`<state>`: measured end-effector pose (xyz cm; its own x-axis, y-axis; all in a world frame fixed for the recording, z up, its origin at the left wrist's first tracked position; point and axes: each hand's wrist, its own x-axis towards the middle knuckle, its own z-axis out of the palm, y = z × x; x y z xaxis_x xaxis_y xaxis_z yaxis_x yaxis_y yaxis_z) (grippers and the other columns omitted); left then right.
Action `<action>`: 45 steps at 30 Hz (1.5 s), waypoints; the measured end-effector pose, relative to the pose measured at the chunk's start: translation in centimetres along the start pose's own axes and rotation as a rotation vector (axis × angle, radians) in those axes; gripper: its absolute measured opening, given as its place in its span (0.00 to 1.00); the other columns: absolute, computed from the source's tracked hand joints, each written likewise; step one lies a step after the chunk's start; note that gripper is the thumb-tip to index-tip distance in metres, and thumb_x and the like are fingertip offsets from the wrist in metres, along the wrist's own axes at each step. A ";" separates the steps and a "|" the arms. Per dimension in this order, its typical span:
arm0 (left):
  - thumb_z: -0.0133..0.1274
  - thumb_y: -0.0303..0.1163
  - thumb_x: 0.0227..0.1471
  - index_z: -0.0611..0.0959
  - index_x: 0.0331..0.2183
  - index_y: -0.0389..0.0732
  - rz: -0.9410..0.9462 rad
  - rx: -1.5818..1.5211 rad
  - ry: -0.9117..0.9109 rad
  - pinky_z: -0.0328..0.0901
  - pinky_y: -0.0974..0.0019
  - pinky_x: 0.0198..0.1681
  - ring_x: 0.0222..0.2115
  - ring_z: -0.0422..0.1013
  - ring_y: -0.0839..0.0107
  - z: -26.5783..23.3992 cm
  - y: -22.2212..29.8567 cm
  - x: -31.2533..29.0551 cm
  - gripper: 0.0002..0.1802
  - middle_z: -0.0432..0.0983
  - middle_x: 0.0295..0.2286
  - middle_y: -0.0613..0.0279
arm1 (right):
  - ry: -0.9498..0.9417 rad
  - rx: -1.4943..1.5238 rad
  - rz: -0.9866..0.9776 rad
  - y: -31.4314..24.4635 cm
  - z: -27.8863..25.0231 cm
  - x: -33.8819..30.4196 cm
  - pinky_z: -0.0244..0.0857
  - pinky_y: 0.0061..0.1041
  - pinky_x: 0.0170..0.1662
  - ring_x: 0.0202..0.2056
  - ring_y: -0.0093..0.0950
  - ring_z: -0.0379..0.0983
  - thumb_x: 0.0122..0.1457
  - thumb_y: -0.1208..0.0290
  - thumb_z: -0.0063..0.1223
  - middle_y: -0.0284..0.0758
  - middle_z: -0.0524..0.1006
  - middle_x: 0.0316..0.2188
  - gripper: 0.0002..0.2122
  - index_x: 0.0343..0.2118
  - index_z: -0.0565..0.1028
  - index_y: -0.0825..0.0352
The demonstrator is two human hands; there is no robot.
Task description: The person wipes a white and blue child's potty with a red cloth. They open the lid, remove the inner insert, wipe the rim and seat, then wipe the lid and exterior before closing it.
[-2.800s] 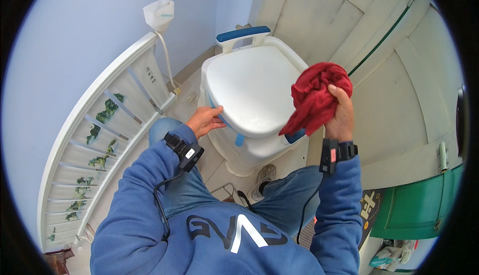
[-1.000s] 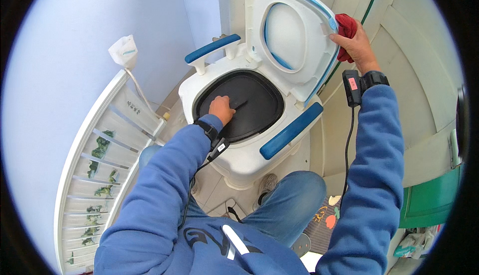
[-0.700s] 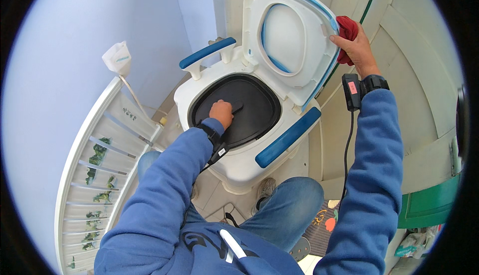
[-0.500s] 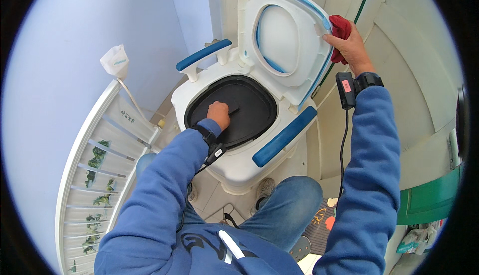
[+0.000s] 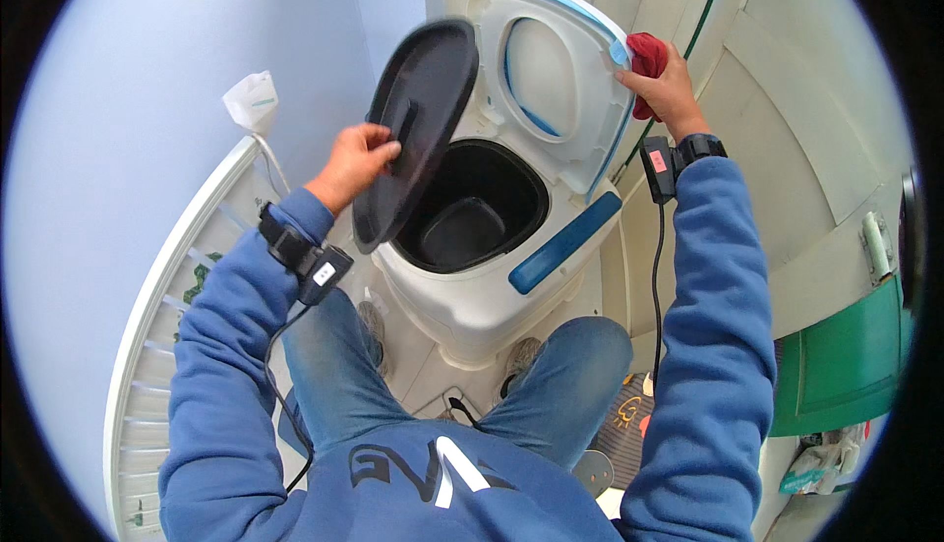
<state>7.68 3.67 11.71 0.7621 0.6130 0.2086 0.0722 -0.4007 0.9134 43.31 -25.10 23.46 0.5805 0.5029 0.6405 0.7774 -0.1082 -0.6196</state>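
Observation:
In front of me stands a white commode chair (image 5: 442,301) with a blue-padded armrest (image 5: 565,242) on its right. My left hand (image 5: 356,163) grips the handle of a black bucket lid (image 5: 433,80), which is tilted steeply above the left side of the commode. Below it, the black bucket (image 5: 467,232) sits uncovered in the opening, partly hidden by the lid. My right hand (image 5: 669,91) is closed around a red cloth (image 5: 646,55) at the upper right edge of the raised white seat and cover (image 5: 605,114), the thumb on the seat's underside.
At the left, a white slatted rail (image 5: 147,316) curves along the pale wall, with a white funnel-like object (image 5: 252,102) at its top. A cream panelled door (image 5: 796,139) is close on the right, above a green panel (image 5: 836,360). Both my feet flank the commode's base.
My left hand has lifted the black lid off the bucket, up and to the left, tilting it and exposing the inside. My right hand still holds the cloth at the raised seat, shifted slightly left.

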 end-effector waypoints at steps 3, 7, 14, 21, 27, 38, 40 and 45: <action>0.60 0.28 0.54 0.81 0.44 0.27 0.179 -0.067 -0.006 0.74 0.68 0.32 0.30 0.75 0.73 -2.6 6.4 -1.2 0.18 0.80 0.32 0.58 | 0.011 -0.015 -0.036 -0.3 0.7 -0.4 0.72 0.33 0.49 0.43 0.34 0.77 0.38 0.67 0.74 0.42 0.78 0.43 0.31 0.48 0.74 0.70; 0.61 0.31 0.55 0.82 0.42 0.29 0.396 0.070 0.033 0.74 0.67 0.33 0.29 0.75 0.71 -3.8 14.0 -2.9 0.16 0.80 0.31 0.55 | 0.039 -0.062 -0.089 -1.6 1.2 -1.6 0.71 0.32 0.50 0.42 0.33 0.77 0.38 0.68 0.74 0.41 0.78 0.41 0.29 0.46 0.75 0.69; 0.60 0.33 0.55 0.83 0.44 0.32 0.815 0.434 0.023 0.73 0.64 0.41 0.33 0.77 0.64 -0.9 25.0 -4.3 0.17 0.81 0.34 0.48 | 0.031 -0.158 -0.072 -5.5 1.2 -4.2 0.72 0.32 0.46 0.40 0.29 0.76 0.38 0.71 0.73 0.37 0.79 0.36 0.27 0.45 0.75 0.69; 0.61 0.42 0.53 0.84 0.43 0.36 0.909 0.631 0.125 0.72 0.58 0.49 0.42 0.78 0.56 5.3 35.6 -6.1 0.21 0.81 0.38 0.46 | 0.081 -0.222 -0.134 -5.5 0.5 -5.9 0.72 0.32 0.46 0.40 0.29 0.76 0.40 0.72 0.72 0.37 0.78 0.37 0.26 0.45 0.75 0.69; 0.60 0.39 0.49 0.85 0.42 0.36 0.889 0.498 -0.006 0.72 0.56 0.50 0.44 0.78 0.54 8.6 41.8 -7.4 0.21 0.81 0.40 0.44 | 0.080 -0.184 -0.117 -4.5 0.7 -5.7 0.72 0.31 0.47 0.41 0.29 0.76 0.41 0.72 0.72 0.37 0.78 0.38 0.26 0.45 0.75 0.69; 0.59 0.39 0.45 0.87 0.39 0.40 1.067 0.462 -0.057 0.74 0.58 0.44 0.38 0.80 0.57 12.9 43.9 -6.2 0.19 0.83 0.36 0.48 | 0.069 -0.120 -0.110 -3.7 1.0 -4.9 0.71 0.31 0.48 0.42 0.28 0.75 0.42 0.74 0.71 0.37 0.77 0.40 0.25 0.46 0.74 0.69; 0.58 0.39 0.46 0.88 0.38 0.41 1.085 0.439 -0.073 0.74 0.58 0.43 0.37 0.80 0.57 13.7 43.1 -6.1 0.18 0.83 0.36 0.48 | 0.062 -0.114 -0.108 -3.6 1.2 -4.7 0.71 0.31 0.48 0.42 0.28 0.75 0.43 0.74 0.71 0.37 0.77 0.40 0.25 0.46 0.74 0.69; 0.57 0.39 0.47 0.88 0.37 0.43 1.135 0.353 -0.139 0.74 0.59 0.42 0.36 0.80 0.57 15.7 41.0 -6.2 0.16 0.83 0.35 0.50 | 0.057 -0.088 -0.098 -3.1 1.4 -4.0 0.71 0.31 0.48 0.42 0.28 0.75 0.43 0.74 0.71 0.37 0.77 0.41 0.25 0.46 0.74 0.69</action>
<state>16.03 -27.20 42.37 0.5666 -0.2815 0.7744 -0.5303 -0.8439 0.0812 38.19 -25.57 22.18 0.5114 0.4659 0.7221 0.8480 -0.1373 -0.5119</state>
